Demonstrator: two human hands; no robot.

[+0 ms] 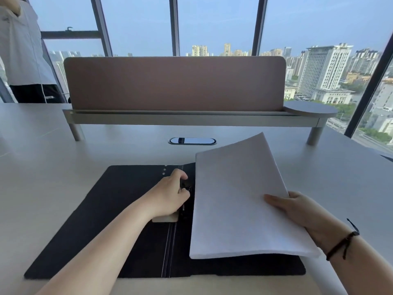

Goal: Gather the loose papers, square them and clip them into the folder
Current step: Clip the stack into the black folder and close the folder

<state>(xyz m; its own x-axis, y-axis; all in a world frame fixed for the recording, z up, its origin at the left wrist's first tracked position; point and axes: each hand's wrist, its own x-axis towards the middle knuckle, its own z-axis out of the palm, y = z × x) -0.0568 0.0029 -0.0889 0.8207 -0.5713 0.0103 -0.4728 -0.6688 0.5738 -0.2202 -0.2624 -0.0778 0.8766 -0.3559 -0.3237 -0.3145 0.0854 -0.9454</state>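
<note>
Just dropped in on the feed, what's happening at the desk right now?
A person is filing papers. The black folder lies open on the desk. The left hand is at the clip mechanism on the spine, apparently working it. The right hand holds the squared paper stack by its right edge, tilted over the folder's right half. The stack is not yet clipped in.

Left hand seemingly grips the folder clip; right hand holds the papers.
</note>
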